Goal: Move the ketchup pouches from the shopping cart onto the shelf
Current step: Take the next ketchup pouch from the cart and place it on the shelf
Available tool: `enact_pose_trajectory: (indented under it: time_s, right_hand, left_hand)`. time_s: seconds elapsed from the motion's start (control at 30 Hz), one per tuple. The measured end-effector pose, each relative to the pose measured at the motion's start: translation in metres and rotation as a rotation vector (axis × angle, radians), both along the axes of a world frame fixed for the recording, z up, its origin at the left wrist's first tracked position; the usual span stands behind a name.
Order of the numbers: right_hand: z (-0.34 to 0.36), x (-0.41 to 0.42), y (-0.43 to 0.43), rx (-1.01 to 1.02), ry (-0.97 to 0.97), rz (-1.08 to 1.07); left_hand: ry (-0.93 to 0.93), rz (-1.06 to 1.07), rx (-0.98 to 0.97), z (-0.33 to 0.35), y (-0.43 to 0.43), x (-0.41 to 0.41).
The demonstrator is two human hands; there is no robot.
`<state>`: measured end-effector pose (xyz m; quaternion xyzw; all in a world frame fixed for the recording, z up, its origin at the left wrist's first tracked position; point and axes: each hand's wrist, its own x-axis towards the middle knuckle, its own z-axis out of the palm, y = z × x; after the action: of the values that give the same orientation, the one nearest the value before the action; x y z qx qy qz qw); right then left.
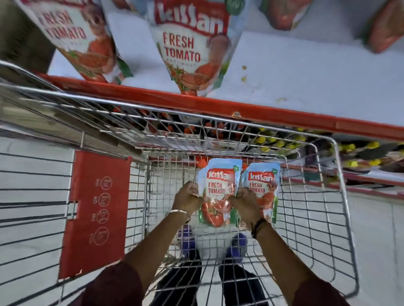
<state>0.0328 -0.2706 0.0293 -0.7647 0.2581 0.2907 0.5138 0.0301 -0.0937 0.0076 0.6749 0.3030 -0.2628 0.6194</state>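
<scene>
Two ketchup pouches stand inside the wire shopping cart point(335, 210). My left hand point(188, 196) grips the left edge of the nearer pouch point(217, 192), and my right hand point(246, 203) grips its right edge. The second pouch point(264, 181) leans just to the right, partly behind my right hand. Above the cart, the white shelf point(321, 77) with a red front lip carries two upright pouches, one in the middle point(189, 44) and one at the left point(69, 24).
More red packs point(396, 25) stand at the shelf's back right. A red folded child-seat flap point(96, 214) hangs on the cart's left. A lower shelf point(375, 160) with yellow-capped goods lies behind the cart. My legs and shoes show through the cart's mesh floor.
</scene>
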Motion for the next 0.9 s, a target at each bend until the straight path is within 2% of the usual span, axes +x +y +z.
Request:
enact_pose_trajectory:
  time_s: [0.13,0.23,0.67,0.9]
  right_hand:
    - [0.051,-0.007,-0.01,0.267,-0.076,-0.106]
    - [0.093,-0.008,-0.015,0.329,-0.188,-0.145]
    - [0.249,0.029,-0.049,0.234,-0.688,-0.21]
    - [0.278,0.068,-0.055,0.164,-0.84,-0.232]
  left_hand:
    - [-0.104,0.031,-0.05,0.049,-0.005,-0.005]
    - [-0.202,0.012,-0.028,0.096,-0.008,-0.006]
    - [-0.728,-0.07,0.087,0.275,-0.052,0.045]
    - [-0.878,0.117,0.238,0.295,-0.084,0.079]
